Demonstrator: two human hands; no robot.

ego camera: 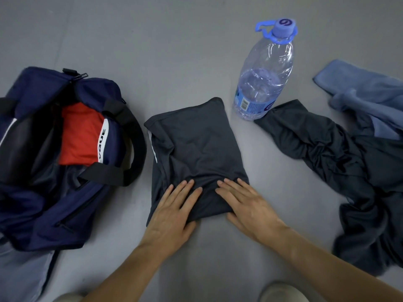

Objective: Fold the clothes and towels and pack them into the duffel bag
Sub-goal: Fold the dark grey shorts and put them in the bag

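2 hands down flat: left hand (172, 212) and right hand (246, 203), fingers straight, fingertips nearly meeting, press the near edge of the folded garment (196, 144), beside the bag (43, 210).

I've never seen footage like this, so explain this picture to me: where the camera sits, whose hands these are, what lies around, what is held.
No machine: a person wears one camera on the head, looking down at their own bare hands. The left hand and right hand press flat, fingers straight, on a folded dark grey fabric garment on the grey floor; nothing is lifted. Left of it sits an open navy blue duffel bag with a red cloth inside. Behind stands a clear plastic water bottle with a blue cap. On the right lie a crumpled dark grey garment and a blue towel.
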